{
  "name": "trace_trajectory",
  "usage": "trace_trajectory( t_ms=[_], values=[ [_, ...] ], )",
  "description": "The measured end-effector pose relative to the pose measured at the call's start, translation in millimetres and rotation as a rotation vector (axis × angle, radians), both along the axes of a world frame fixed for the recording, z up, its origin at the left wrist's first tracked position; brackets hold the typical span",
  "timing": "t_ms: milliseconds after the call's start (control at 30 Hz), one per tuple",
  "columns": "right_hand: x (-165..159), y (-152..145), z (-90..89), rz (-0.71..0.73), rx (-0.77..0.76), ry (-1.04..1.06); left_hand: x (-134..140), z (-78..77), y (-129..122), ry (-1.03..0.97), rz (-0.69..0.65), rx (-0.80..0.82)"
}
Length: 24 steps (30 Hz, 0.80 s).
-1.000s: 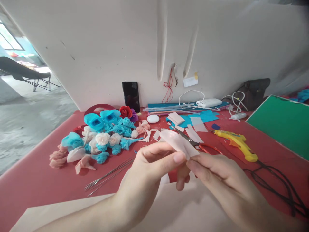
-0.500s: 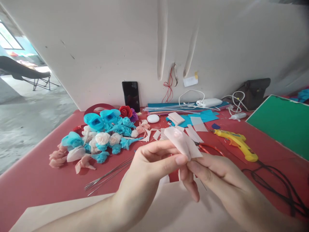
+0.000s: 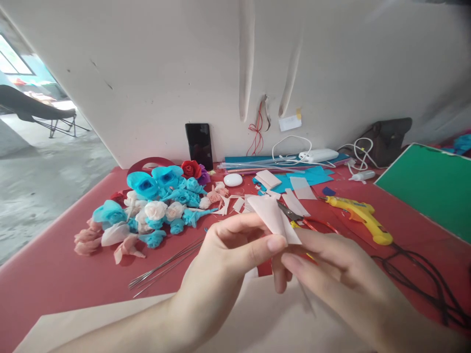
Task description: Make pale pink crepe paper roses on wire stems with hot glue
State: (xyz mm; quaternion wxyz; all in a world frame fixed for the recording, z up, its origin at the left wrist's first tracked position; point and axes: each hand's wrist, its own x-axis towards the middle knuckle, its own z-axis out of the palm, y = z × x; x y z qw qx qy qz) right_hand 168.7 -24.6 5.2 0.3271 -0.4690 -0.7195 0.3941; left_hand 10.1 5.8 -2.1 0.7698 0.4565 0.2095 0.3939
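Above the table, a pale pink paper flower [image 3: 271, 215] is held upright, its paper wrapped into a cone. My left hand [image 3: 235, 250] pinches the paper's lower end between thumb and fingers. Beside it, my right hand [image 3: 331, 274] is closed at the flower's base, thumb and fingers around a thin wire stem [image 3: 306, 300] that sticks out below. A loose paper corner rests by my right index finger. Behind the flower lie pliers [image 3: 320, 225] with red handles, partly covered by my right hand.
Blue, white and pink paper flowers [image 3: 156, 211] are heaped at left, near thin wires [image 3: 162, 269]. A yellow glue gun [image 3: 360, 218] with a black cord lies at right. Paper strips [image 3: 294, 201], a phone [image 3: 199, 145] and a green board [image 3: 429, 189] are farther back.
The flower has turned, so its rolled centre is now hidden behind the paper. My right thumb has slid slightly down and left, and more wire shows below.
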Motion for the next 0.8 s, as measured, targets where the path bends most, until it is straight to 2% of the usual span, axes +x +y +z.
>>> trace_trajectory(
  t_ms=[200, 333, 500, 800],
  values=[
    [-5.4, 0.8, 3.0, -0.051, 0.269, -0.033, 2.0, -0.3, 0.5, -0.011, 0.042, 0.025],
    [-6.8, 0.7, 3.8, -0.074, 0.384, -0.094, 2.7, -1.6, 0.1, -0.058, 0.039, 0.005],
    [-6.8, 0.6, 4.0, -0.121, 0.415, -0.11, 1.6, -2.8, -2.2, -0.04, 0.042, -0.002],
    [-2.2, -0.5, 4.4, -0.095, 0.398, -0.097, 0.1, -3.9, -1.2, -0.088, 0.005, -0.023]
  ],
)
